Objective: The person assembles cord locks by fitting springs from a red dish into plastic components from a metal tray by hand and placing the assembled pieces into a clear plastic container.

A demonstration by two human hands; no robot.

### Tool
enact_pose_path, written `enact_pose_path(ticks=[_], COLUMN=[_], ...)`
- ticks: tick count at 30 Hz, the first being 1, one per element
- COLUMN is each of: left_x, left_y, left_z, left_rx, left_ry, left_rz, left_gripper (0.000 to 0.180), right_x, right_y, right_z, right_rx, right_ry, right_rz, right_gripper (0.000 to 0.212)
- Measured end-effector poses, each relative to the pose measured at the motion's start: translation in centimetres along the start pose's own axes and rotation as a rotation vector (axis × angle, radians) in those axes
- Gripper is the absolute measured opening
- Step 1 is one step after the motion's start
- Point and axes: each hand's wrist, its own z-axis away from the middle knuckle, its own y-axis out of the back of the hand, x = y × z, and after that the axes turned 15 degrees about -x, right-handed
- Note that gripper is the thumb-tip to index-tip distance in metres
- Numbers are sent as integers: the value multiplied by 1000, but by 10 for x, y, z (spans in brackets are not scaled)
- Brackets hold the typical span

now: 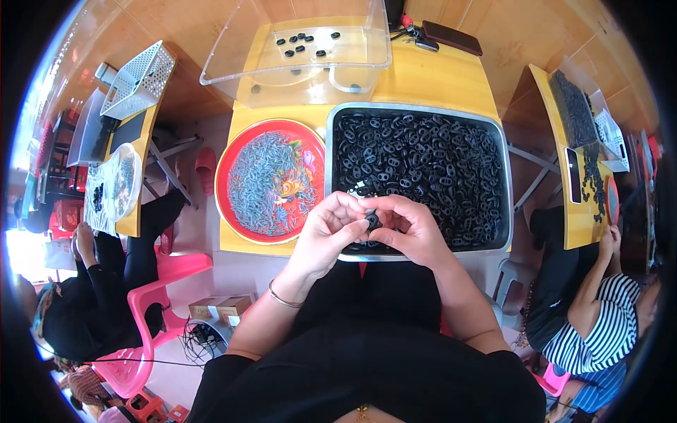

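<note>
Both my hands meet over the near edge of a metal tray heaped with small black oval pieces that have two holes. Between the fingertips is one such black two-holed piece. My left hand pinches it from the left, thumb and forefinger closed. From the other side my right hand closes its thumb and fingers on the same piece. Whether a pin is also in the fingers I cannot make out. Left of the tray, a round red tray holds many thin grey metal pins.
A clear plastic bin with several black pieces stands at the back of the yellow table. Behind the metal tray lie a dark wallet and keys. People work at side tables left and right; a pink chair stands at left.
</note>
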Motion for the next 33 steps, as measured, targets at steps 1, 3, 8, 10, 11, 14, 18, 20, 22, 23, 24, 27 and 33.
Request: enact_pose_path(ticks=[1, 3, 8, 10, 11, 14, 18, 20, 22, 23, 24, 27, 33], left_x=[0, 1, 5, 6, 6, 10, 11, 8, 9, 10, 12, 15, 42], left_y=[-1, -2, -1, 0, 1, 0, 2, 3, 4, 4, 4, 3, 11], left_z=[0, 0, 1, 1, 1, 1, 1, 1, 0, -1, -2, -7, -35], left_rx=[24, 50, 36, 19, 2, -31, -40, -50, -34, -19, -19, -62, -94], left_ry=[30, 60, 95, 98, 101, 121, 146, 154, 152, 150, 149, 151, 135], left_rz=[67, 134, 170, 177, 184, 171, 174, 174, 170, 166, 167, 165, -202], left_gripper=[18, 21, 30, 30, 30, 30, 30, 29, 28, 28, 28, 27, 22], right_x=[2, 6, 10, 13, 14, 10, 14, 19, 20, 18, 16, 12, 8], right_y=[1, 3, 0, -2, -5, -8, -9, -9, -9, -8, -8, -9, -5], right_z=[0, 1, 2, 2, 1, 1, 3, 5, 5, 4, 3, 0, -7], right_rx=[0, -55, -32, -21, -2, 18, 48, 59, 72, 52, 31, 48, 93], right_ry=[0, -23, -63, -35, -23, -9, -36, -33, -33, -37, -42, 58, 45], right_rz=[0, -13, -132, -151, -216, -332, -327, -283, -241, -214, -186, -329, -315], right_gripper=[35, 34, 29, 28, 26, 24, 24, 24, 24, 23, 22, 23, 37])
